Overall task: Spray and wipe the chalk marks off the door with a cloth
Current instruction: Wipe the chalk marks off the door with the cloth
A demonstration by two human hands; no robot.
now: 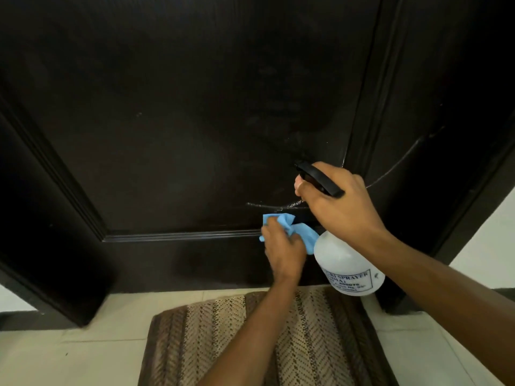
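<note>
At the lower right of the dark door (pixel 167 135), just above the bottom panel moulding: left hand (pixel 284 252) bunched round a blue cloth (pixel 281 222), cloth pressed to or just off the wood, contact not resolvable. Right hand (pixel 340 201) wrapped round the black trigger head of a white spray bottle (pixel 348 266), fingers curled over the lever, nozzle aimed at the door just above the cloth. Hands close together, not touching; bottle body hanging beside the left wrist. Chalk marks (pixel 267 205) visible as a pale line directly above the cloth, plus a long thin arc (pixel 395 168) running up and right across the frame moulding. Faint hazy smears higher on the panel, origin unclear. Striped mat (pixel 250 338) on the tiled floor below. Risks, judged: spray at this short range likely to run down over the moulding and drip onto mat and tiles; wet chalk prone to smearing into a grey film rather than lifting if cloth not turned to a clean face; arc on the frame easily overlooked given focus on the panel; chalk lodging in moulding grooves.
</note>
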